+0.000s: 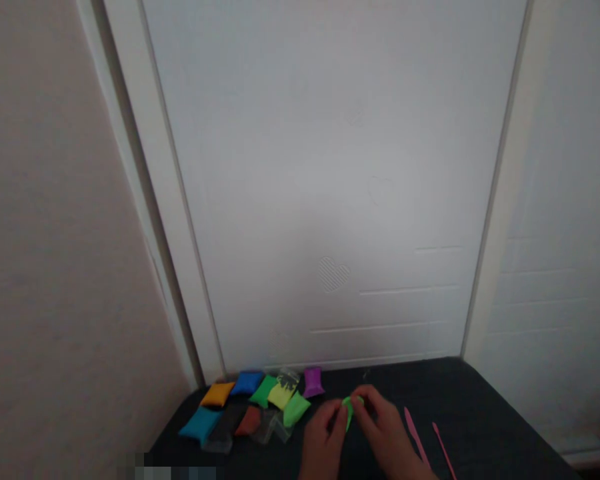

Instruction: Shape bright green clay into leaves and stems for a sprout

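Note:
Low in the head view, a small piece of bright green modelling clay (pixel 349 408) is pinched between my two hands above the dark tabletop. My left hand (pixel 325 433) has its thumb and fingers closed on the clay's left side. From the right, my right hand (pixel 380 423) grips it with thumb and forefinger. Part of the clay is covered by the fingertips. Close to my left hand lies a light green clay packet (pixel 295 409). To the right of my right hand lie a pink modelling knife (pixel 416 435) and a thinner pink tool (pixel 444 448).
Several clay packets lie at the table's left, among them orange (pixel 217 395), blue (pixel 247 383), teal (pixel 201 424), black (pixel 225 425), yellow (pixel 283 392) and purple (pixel 313 382). A white panel (pixel 330 167) with an embossed heart rises behind the dark table (pixel 490 420).

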The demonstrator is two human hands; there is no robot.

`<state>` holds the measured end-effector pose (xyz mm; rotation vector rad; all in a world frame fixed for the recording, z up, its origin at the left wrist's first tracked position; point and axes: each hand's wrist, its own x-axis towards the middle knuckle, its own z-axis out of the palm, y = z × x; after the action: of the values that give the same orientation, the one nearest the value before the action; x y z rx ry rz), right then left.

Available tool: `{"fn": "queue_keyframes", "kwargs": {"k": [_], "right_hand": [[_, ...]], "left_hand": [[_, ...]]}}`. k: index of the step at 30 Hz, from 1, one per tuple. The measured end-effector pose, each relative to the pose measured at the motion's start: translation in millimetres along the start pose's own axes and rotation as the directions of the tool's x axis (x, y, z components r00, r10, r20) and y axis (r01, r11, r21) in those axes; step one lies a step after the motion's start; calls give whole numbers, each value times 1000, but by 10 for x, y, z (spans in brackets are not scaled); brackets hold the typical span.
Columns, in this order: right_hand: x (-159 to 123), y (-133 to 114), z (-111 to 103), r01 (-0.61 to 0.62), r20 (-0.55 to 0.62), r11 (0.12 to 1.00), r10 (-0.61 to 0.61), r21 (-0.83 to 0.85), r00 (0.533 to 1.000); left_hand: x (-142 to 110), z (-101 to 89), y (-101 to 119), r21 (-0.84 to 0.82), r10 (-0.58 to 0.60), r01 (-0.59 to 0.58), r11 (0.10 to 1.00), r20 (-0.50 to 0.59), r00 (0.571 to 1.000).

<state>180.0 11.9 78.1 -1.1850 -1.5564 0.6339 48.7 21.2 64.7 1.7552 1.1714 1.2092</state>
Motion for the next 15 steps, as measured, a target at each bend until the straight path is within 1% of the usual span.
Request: {"fn": "queue_keyframes", "kwargs": {"k": [1,2,3,5,7,8,9,11,13,15], "right_hand": [[67,-151,-72,17,-36,1000,-17,11,999],[128,-298,-146,35,-63,999,-33,24,997],[179,-437,-218,54,-86,998,-51,37,995],[240,-674,-354,99,-113,994,-94,43,989],[243,-842,-469,122,-129,990,-112,67,985],[228,-898,-517,130,-134,988,-118,85,984],[208,-937,-557,135,-140,986,-121,100,983],[162,-973,-611,149,-138,982,-133,114,981],[124,-979,-636,172,-111,979,-160,110,981],[100,-982,-642,207,-73,974,-201,94,977]], "left_hand": [[58,-39,195,-16,22,-22,1000,-27,999],[114,-80,396,-22,54,-55,998,-32,998],[166,-122,594,-10,89,-90,996,-58,994],[240,-205,953,53,164,-161,986,-69,984],[262,-275,1234,100,236,-229,968,-59,970],[255,-301,1339,116,265,-258,959,-57,962],[239,-322,1420,127,283,-274,953,-59,957],[192,-346,1515,145,326,-316,938,-48,944],[142,-363,1538,177,361,-345,922,-68,930],[101,-385,1514,212,407,-381,900,-91,909]]}}
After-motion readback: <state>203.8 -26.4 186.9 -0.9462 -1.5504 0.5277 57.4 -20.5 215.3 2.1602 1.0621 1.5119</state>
